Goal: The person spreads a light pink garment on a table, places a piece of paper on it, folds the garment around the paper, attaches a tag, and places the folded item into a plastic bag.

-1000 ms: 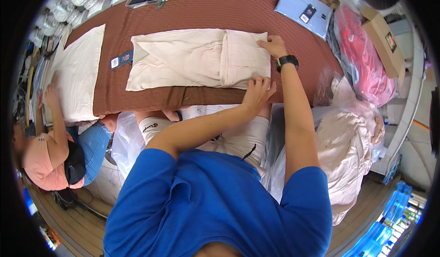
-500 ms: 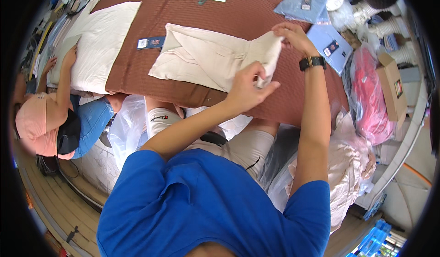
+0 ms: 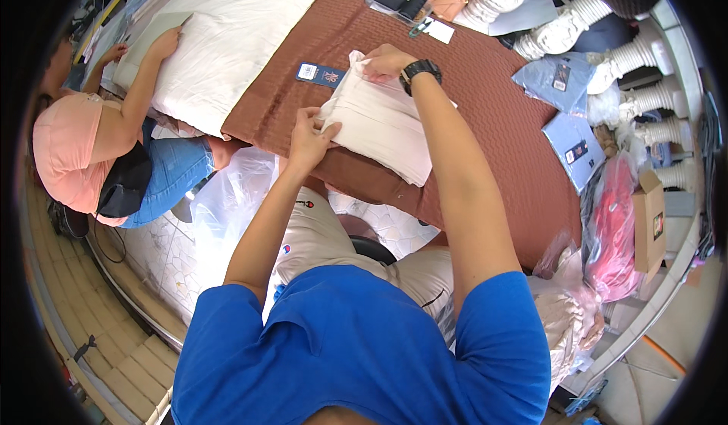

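A folded cream shirt [image 3: 383, 127] lies on the brown quilted cloth near the table's front edge, now a compact rectangle. At its near left corner, my left hand [image 3: 309, 141] has thumb and fingers closed on the folded edge. My right hand [image 3: 388, 63], below a black wristwatch [image 3: 419, 71], bends over the far left corner; its fingers are curled on the cloth and partly hidden. A dark blue paper tag [image 3: 321, 75] with a white label sticks out flat to the left of the shirt.
At the left, a person in pink [image 3: 68, 141] works over spread white fabric [image 3: 227, 38]. Bagged blue shirts [image 3: 572, 148] and white rolled bundles [image 3: 565, 34] line the right side. A clear tray [image 3: 400, 4] stands at the back; a cardboard box [image 3: 650, 224] is far right.
The shirt's right end has been folded over to the left, making the bundle shorter. Both hands have moved left to its left edge. The view has shifted too.
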A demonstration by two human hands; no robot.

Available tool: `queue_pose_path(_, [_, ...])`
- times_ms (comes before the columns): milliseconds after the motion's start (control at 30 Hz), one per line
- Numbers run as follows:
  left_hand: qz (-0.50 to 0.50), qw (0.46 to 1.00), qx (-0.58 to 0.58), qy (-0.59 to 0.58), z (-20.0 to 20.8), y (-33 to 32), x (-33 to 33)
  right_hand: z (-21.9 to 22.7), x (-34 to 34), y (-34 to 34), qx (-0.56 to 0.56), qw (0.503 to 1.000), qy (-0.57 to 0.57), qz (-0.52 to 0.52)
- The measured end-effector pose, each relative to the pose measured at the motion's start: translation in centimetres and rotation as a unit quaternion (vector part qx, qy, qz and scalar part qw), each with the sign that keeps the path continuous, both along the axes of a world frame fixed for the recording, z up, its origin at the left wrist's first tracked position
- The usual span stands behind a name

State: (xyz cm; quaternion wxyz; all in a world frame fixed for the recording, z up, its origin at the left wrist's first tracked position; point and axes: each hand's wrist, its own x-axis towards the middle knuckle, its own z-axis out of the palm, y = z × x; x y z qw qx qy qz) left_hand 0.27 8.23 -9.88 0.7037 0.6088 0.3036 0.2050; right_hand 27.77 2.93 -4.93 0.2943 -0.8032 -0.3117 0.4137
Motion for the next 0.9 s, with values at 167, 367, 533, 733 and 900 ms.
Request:
queue_pose_path(167, [-0.021, 0.971, 0.203, 0.122, 4.6, 1.2, -1.1, 2.3, 1.3, 0.8, 0.044, 0.942, -0.305, 0.136])
queue_pose_path(367, [0.093, 0.890, 0.434, 0.101, 2.5, 1.0, -0.6, -4.6, 1.8, 1.1, 0.192, 0.936, -0.293, 0.027])
queue_pose_path(533, [0.093, 0.887, 0.442, 0.103, 1.2, 1.7, -0.5, -3.7, -0.1, 1.8, 0.214, 0.959, -0.185, -0.034])
queue_pose_path(733, [0.041, 0.919, 0.357, 0.160, 2.3, 3.4, -0.2, -3.2, -1.1, 2.3, 0.243, 0.943, -0.216, -0.076])
queue_pose_path(900, [-0.095, 0.911, 0.360, 0.175, 2.6, 5.8, 1.1, -1.0, 1.8, 0.1, 0.206, 0.963, -0.166, -0.049])
